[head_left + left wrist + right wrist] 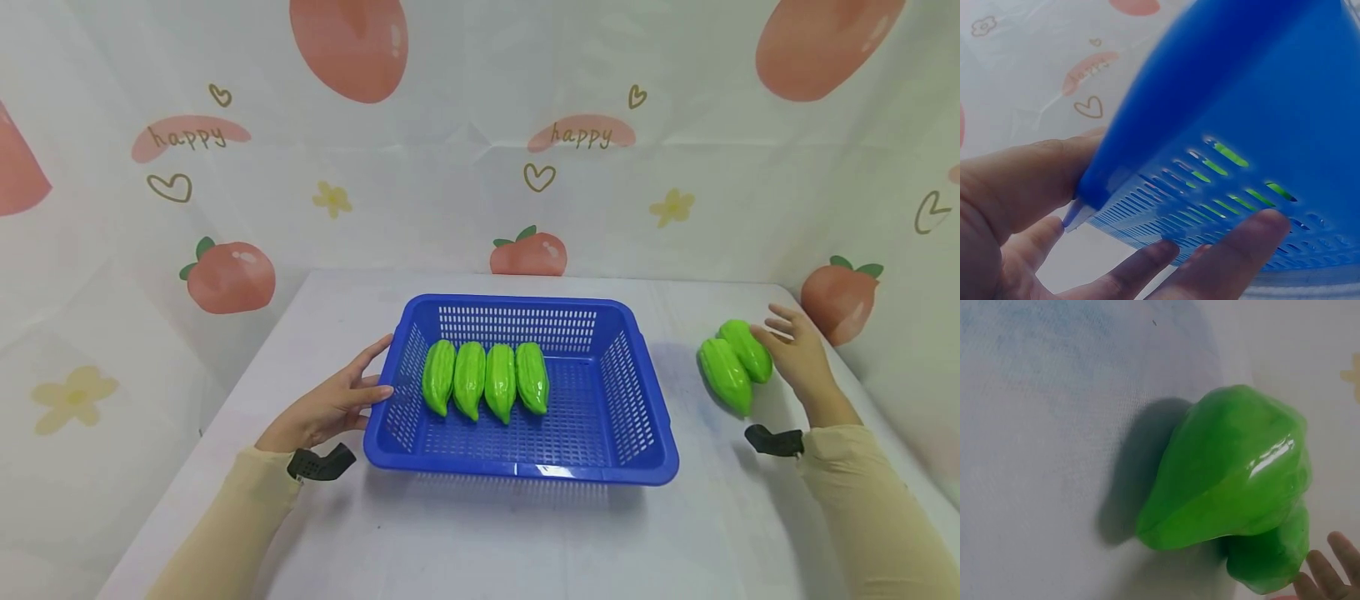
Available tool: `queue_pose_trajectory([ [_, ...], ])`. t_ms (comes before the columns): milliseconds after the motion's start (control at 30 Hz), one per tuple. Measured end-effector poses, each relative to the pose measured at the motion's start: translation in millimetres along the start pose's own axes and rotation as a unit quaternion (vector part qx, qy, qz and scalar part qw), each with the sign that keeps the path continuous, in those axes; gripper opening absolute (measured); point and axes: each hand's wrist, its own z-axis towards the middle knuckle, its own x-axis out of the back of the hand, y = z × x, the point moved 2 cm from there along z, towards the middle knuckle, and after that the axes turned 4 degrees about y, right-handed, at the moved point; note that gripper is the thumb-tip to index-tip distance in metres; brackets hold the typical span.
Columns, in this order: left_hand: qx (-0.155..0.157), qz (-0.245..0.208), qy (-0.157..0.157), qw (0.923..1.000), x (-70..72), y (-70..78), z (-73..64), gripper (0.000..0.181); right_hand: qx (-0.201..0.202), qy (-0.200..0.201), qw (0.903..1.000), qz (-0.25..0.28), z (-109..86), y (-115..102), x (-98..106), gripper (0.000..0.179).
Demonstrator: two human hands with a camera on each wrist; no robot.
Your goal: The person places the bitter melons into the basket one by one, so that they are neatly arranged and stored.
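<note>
My left hand (330, 408) holds the left side of a blue plastic basket (517, 472), thumb over the rim and fingers against the slotted outer wall (1154, 194). Inside, several glossy green bitter melons (469, 379) lie side by side toward the left. On the table to the right lie two more: a nearer bitter melon (725, 375) and a farther bitter melon (752, 350), touching each other. My right hand (802, 358) is beside the farther one with its fingers loosely spread; whether they touch it is unclear. In the right wrist view, fingertips (1321, 569) show by that bitter melon (1269, 559).
A white-covered table (465, 550) lies under everything. A printed cloth backdrop (450, 183) rises behind and on both sides. Black wrist cameras sit below both hands. The basket's right half shows its bare slotted floor (573, 400).
</note>
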Motion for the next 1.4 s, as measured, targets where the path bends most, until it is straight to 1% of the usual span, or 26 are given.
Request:
queue_pose_trajectory([
  [100, 0.004, -0.003, 0.003, 1.0, -0.6, 0.0, -0.1, 0.086, -0.006, -0.012, 0.9999, -0.003, 1.8, 3.1, 0.4, 0.071],
  [333, 0.007, -0.002, 0.01, 0.9999, -0.7, -0.6, -0.2, 0.085, -0.051, -0.057, 0.9971, -0.007, 8.0, 12.2, 1.7, 0.076],
  [567, -0.001, 0.008, 0.003, 1.0, -0.3, -0.5, -0.6, 0.086, -0.055, -0.097, 0.9937, -0.009, 12.2, 18.6, -0.7, 0.076],
  [633, -0.002, 0.009, 0.002, 1.0, -0.5, -0.1, -0.7, 0.086, -0.061, -0.115, 0.9914, -0.01, 13.3, 20.4, -1.7, 0.076],
  [767, -0.004, 0.008, -0.001, 1.0, -1.2, 0.9, -1.1, 0.086, -0.086, -0.148, 0.9849, -0.025, 15.4, 22.9, -2.6, 0.08],
  [933, -0.005, 0.002, -0.005, 1.0, -1.7, 1.3, -1.3, 0.086, -0.109, -0.173, 0.9778, -0.048, 16.2, 21.4, -2.2, 0.087],
  [1067, -0.006, 0.005, -0.003, 1.0, -1.3, 0.8, -1.3, 0.086, -0.112, -0.179, 0.9753, -0.063, 16.8, 18.9, -1.6, 0.088],
  [1167, -0.003, 0.003, 0.001, 1.0, -0.9, 0.0, -1.1, 0.086, -0.115, -0.177, 0.9755, -0.064, 18.1, 18.2, -1.7, 0.086],
  [1233, -0.005, 0.002, 0.0, 1.0, -0.6, -0.1, -0.7, 0.086, -0.111, -0.168, 0.9777, -0.059, 19.3, 18.8, -1.7, 0.084],
  [1400, -0.01, 0.002, -0.007, 0.9999, -0.4, 0.8, -0.4, 0.086, -0.093, -0.125, 0.9873, -0.032, 23.2, 16.9, 0.0, 0.078],
])
